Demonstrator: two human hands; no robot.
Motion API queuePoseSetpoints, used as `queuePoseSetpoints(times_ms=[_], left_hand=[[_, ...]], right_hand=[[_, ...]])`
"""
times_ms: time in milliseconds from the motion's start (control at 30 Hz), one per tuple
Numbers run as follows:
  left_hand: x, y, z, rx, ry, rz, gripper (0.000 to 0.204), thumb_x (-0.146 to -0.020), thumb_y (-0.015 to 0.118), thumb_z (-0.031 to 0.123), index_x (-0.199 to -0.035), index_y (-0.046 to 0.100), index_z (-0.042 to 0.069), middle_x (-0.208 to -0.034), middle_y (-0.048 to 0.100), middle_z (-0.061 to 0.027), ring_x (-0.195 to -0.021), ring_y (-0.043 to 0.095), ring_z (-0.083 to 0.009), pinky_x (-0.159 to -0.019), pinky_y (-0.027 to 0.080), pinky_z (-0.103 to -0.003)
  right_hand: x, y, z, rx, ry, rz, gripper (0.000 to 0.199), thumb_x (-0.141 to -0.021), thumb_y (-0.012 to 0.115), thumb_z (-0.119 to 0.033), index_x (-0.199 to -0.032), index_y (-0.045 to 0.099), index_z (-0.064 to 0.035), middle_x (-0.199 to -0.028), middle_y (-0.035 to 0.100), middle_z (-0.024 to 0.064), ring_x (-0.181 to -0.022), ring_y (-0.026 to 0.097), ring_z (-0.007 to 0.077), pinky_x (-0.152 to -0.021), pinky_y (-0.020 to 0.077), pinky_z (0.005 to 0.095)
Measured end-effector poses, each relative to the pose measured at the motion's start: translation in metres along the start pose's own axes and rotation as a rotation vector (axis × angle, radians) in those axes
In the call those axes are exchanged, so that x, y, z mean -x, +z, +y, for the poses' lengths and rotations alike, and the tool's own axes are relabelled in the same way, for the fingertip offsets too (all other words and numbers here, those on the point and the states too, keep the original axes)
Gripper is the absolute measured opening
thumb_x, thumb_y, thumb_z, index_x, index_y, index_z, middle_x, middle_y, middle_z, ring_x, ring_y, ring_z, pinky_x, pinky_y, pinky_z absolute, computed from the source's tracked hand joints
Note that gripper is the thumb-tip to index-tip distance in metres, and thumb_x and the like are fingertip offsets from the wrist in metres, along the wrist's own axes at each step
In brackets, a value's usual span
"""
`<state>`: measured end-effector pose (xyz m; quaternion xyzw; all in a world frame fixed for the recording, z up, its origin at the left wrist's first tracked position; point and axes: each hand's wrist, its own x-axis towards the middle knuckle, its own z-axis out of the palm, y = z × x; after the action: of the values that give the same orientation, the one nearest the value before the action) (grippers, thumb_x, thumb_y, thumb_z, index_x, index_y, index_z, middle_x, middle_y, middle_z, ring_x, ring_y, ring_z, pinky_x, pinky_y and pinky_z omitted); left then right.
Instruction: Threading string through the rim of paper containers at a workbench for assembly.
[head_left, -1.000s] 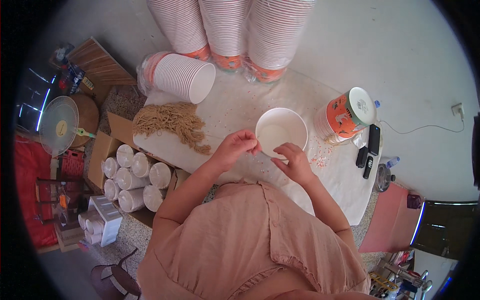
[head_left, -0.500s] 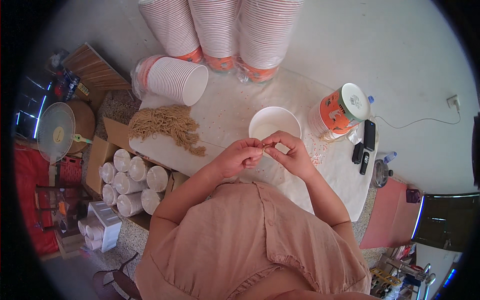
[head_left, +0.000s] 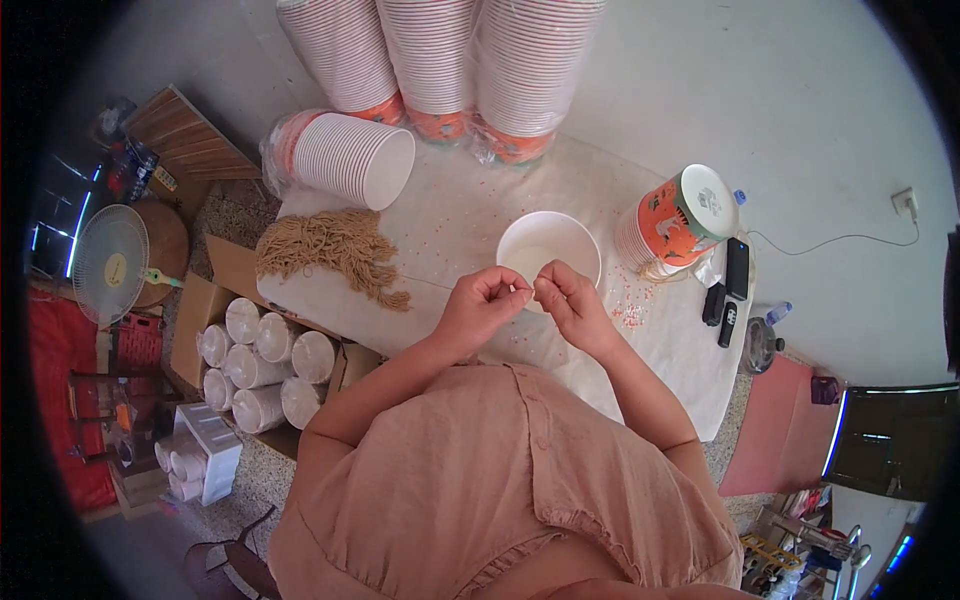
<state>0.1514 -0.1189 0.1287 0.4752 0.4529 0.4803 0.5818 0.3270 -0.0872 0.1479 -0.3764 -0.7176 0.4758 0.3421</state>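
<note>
Just over the near rim of a white paper tub (head_left: 517,238), my left hand (head_left: 482,308) and my right hand (head_left: 575,308) meet, almost touching. Each is closed in a pinch, thumb against fingers. Whatever lies between the fingertips is too small to make out. Pale tub walls show behind the hands; the near part of its rim is covered by them. A bundle of tan twine (head_left: 328,248) lies on the table left of my left hand. To the right stands a stack of orange printed tubs (head_left: 662,225), with a few tan strands at its base.
Tall stacks of wrapped tubs (head_left: 435,60) stand along the wall, with another stack of tubs (head_left: 340,158) lying sideways. Small reddish bits (head_left: 630,312) are scattered over the white-covered table (head_left: 450,235). Black devices (head_left: 737,270) lie near its right edge. A carton (head_left: 205,300) holds wrapped white stacks.
Both hands have shifted slightly and drawn a little apart at the fingertips. The yellowish bit seen between them earlier no longer shows clearly. Other things stay in place.
</note>
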Motion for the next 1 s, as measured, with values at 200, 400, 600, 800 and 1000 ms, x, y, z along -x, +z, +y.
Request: queuePoseSetpoints(times_ms=[200, 400, 600, 800, 1000], left_hand=[[0.005, 0.002, 0.003, -0.301, 0.180, 0.078, 0.007, -0.082, 0.066, 0.004, -0.088, 0.064, 0.004, -0.061, 0.049, 0.0076, -0.055, 0.040, 0.0006, -0.049, 0.032, -0.018], [0.003, 0.006, 0.002, -0.379, 0.282, 0.106, 0.007, -0.081, 0.066, 0.003, -0.087, 0.064, 0.004, -0.057, 0.045, 0.0070, -0.051, 0.035, -0.0001, -0.045, 0.029, -0.020], [0.002, 0.003, -0.003, -0.278, 0.179, 0.112, 0.005, -0.081, 0.067, 0.004, -0.085, 0.064, 0.005, -0.058, 0.046, 0.0083, -0.053, 0.037, 0.0002, -0.047, 0.030, -0.019], [0.001, 0.000, -0.006, -0.254, 0.119, 0.130, 0.004, -0.082, 0.067, 0.005, -0.084, 0.063, 0.005, -0.061, 0.047, 0.0083, -0.055, 0.038, -0.0001, -0.048, 0.031, -0.018], [0.001, 0.000, -0.011, -0.346, 0.153, 0.101, 0.006, -0.080, 0.067, 0.006, -0.085, 0.063, 0.005, -0.057, 0.045, 0.0067, -0.053, 0.037, -0.0011, -0.047, 0.030, -0.021]], right_hand=[[0.001, 0.007, 0.005, -0.169, 0.137, 0.012, 0.028, -0.098, 0.048, -0.023, -0.079, 0.051, -0.0024, -0.062, 0.050, 0.0019, -0.057, 0.047, 0.0082, -0.053, 0.0395, 0.0241], [-0.002, 0.014, 0.008, -0.318, 0.217, 0.045, 0.034, -0.098, 0.047, -0.027, -0.072, 0.049, -0.0053, -0.059, 0.049, -0.0002, -0.051, 0.044, 0.0058, -0.049, 0.0389, 0.0213], [-0.002, 0.002, 0.022, -0.474, 0.310, -0.027, 0.036, -0.099, 0.045, -0.030, -0.075, 0.053, -0.0039, -0.058, 0.046, -0.0003, -0.051, 0.044, 0.0075, -0.052, 0.0416, 0.0241], [0.002, -0.002, 0.016, -0.202, 0.182, 0.024, 0.024, -0.096, 0.051, -0.022, -0.085, 0.056, -0.0014, -0.069, 0.052, 0.0006, -0.062, 0.048, 0.0080, -0.057, 0.0411, 0.0243], [0.002, 0.009, 0.024, 0.034, -0.036, 0.011, 0.015, -0.091, 0.055, -0.011, -0.083, 0.055, 0.0019, -0.069, 0.053, 0.0081, -0.065, 0.050, 0.0106, -0.057, 0.0416, 0.0290]])
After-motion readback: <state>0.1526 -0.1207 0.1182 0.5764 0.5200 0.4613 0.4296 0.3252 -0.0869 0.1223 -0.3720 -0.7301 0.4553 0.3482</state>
